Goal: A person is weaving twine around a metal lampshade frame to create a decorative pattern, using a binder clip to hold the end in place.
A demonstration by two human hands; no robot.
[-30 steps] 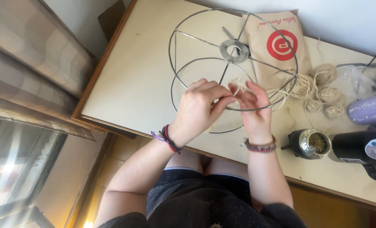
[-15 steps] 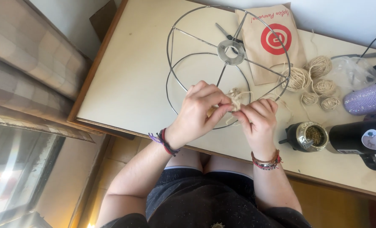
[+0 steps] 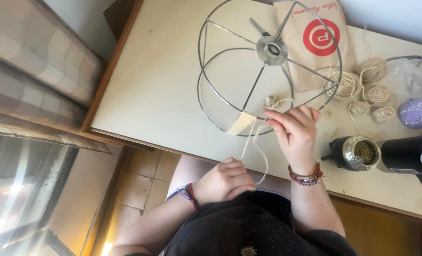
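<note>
One wire lampshade frame [image 3: 268, 71] lies on the pale table [image 3: 159, 90], its thin metal rings joined by spokes to a central hub; a short stretch of the near ring is wrapped in pale twine [image 3: 254, 142]. Two strands run from that wrapped patch down off the table edge. Left hand [image 3: 226, 182] is closed in a fist around the strands, below the edge. Right hand [image 3: 296, 132] rests at the ring, fingers loosely curled, pinching the twine. Small twine balls [image 3: 370, 92] lie just beyond the frame.

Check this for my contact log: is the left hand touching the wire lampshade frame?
Apart. The head view shows the left hand pulled back below the table edge, gripping the twine, while the wire frame lies on the tabletop.
</note>
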